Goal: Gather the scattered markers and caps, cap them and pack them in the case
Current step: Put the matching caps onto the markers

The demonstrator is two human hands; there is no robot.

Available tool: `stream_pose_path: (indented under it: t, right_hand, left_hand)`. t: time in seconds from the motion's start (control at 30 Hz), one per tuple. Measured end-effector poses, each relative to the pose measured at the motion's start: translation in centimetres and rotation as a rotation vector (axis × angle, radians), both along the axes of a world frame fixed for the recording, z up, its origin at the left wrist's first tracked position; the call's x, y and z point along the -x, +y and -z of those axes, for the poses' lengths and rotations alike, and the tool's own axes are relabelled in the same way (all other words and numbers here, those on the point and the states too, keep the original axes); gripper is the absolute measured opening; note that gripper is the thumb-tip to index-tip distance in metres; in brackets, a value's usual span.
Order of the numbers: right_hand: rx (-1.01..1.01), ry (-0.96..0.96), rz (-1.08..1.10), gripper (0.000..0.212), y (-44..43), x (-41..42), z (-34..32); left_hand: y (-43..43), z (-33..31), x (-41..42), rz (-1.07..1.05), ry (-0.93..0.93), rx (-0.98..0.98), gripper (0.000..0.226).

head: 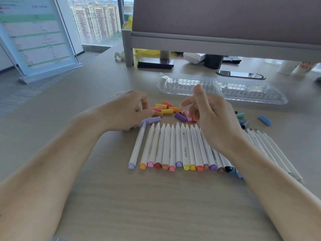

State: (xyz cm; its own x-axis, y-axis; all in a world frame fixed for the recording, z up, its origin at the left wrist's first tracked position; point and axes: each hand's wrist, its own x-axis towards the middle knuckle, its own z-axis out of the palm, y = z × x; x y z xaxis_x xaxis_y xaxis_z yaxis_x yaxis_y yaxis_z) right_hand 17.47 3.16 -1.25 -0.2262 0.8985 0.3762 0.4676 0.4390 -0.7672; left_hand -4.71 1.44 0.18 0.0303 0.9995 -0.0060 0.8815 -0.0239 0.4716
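A row of white markers (173,145) lies side by side on the desk, coloured ends toward me, most tips uncapped. Loose caps (166,108) in yellow, orange, pink and purple lie just beyond the tips, with blue and teal caps (264,120) to the right. The clear plastic case (243,92) lies open behind them. My left hand (126,110) rests palm down with curled fingers at the tip of the leftmost, lavender marker (138,146), touching a lavender cap (153,119); whether it grips is hidden. My right hand (213,119) hovers over the pink caps, one finger up, holding nothing.
A grey partition (225,23) on a metal leg (128,49) closes the back of the desk. Under it sit a black stand (155,63), a dark cup (213,61) and a cable port (240,74). A framed sign (34,35) stands at the far left.
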Motion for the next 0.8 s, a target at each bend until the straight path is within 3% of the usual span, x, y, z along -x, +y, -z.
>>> stream_pose_path:
  t: [0.13,0.27,0.8]
  right_hand:
    - [0.007,0.013,0.019,0.066,0.2,-0.2,0.1]
    - [0.001,0.02,0.021,0.067,0.3,-0.3,0.2]
    - [0.008,0.01,0.011,0.075,0.1,0.1,0.1]
  left_hand:
    - [-0.4,-0.6,0.0,0.033,0.0,-0.131,0.023]
    - [-0.9,-1.4,-0.4,0.121,0.061,-0.058,0.033]
    - [-1.2,-0.9,-1.2,0.059,0.196,0.04,0.04]
